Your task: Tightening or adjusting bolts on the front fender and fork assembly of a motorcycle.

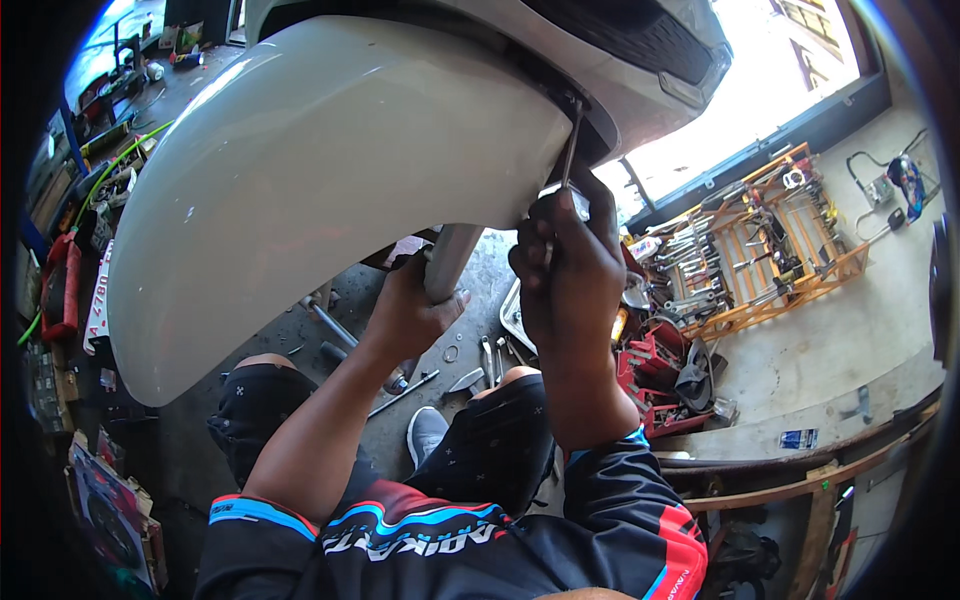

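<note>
A large pale grey scooter mudguard [330,170] fills the upper middle of the head view, under white bodywork [640,60]. My right hand [570,270] is closed around the handle of a thin long tool [570,150] whose shaft runs up into the dark gap between mudguard and bodywork. My left hand [415,305] grips a grey fork tube [448,262] just below the mudguard's lower edge. My knees in dark patterned shorts [490,440] are below the hands.
Loose wrenches and small parts [480,365] lie on the dark floor between my knees. An orange rack of hanging spanners [760,240] stands at the right, with a red tool tray [650,385] beside it. Clutter and a green hose [110,170] line the left.
</note>
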Tool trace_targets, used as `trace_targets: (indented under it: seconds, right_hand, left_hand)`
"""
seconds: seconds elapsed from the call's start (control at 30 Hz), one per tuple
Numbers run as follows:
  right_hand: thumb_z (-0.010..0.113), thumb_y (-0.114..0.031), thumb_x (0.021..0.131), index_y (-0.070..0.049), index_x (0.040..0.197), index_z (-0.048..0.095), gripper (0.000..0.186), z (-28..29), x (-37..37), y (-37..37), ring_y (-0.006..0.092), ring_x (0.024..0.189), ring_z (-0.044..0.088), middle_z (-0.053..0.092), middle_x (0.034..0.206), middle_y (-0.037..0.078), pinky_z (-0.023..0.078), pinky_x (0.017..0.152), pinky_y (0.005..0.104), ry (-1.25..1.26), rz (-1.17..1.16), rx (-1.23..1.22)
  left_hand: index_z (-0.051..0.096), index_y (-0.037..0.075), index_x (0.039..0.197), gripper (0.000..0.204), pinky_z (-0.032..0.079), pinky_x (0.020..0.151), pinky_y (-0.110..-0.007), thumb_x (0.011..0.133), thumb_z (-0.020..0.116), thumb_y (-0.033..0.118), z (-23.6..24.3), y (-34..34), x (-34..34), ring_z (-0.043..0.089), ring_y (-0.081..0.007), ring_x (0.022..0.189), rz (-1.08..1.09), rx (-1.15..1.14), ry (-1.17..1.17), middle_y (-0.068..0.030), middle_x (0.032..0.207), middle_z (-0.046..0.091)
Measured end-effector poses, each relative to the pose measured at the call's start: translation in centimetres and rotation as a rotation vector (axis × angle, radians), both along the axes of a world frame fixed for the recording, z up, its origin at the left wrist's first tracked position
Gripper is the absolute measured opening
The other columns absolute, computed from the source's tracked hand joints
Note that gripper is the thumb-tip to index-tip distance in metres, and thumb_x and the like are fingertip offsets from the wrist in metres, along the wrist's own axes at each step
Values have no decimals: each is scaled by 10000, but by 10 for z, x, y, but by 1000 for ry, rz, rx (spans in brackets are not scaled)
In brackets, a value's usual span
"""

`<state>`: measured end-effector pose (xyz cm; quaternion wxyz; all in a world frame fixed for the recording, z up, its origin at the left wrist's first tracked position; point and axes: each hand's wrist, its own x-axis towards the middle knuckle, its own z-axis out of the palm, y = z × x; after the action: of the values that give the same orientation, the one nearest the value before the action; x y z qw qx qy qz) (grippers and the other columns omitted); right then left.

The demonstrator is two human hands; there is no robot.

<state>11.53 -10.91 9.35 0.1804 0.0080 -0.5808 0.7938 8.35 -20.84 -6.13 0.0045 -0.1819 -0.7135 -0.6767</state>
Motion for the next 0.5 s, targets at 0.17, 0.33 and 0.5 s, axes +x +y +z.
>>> trace_targets:
  seconds: [0.17,0.33,0.5]
  right_hand:
    - [509,-132,972,-61,1286,461,325,-21,5,14,47,532,410,461,705,-2,335,447,186,-56,-52,62]
    - [565,-151,978,-19,1227,529,284,-49,-34,67,26,654,345,456,729,-57,264,589,193,254,-319,522]
    - [592,-142,967,-14,1231,588,293,-59,-68,108,75,834,495,564,950,11,402,763,223,423,-395,716]
  left_hand:
    - [541,-63,1078,483,509,753,-385,753,776,207,3,3,3,636,-274,790,5,15,-49,-199,895,641]
    - [544,-59,1069,476,510,735,-380,755,776,213,2,3,1,647,-274,791,17,29,10,-195,881,645]
    - [553,-50,1063,462,512,730,-384,755,774,213,3,3,0,652,-283,769,29,10,7,-187,861,652]
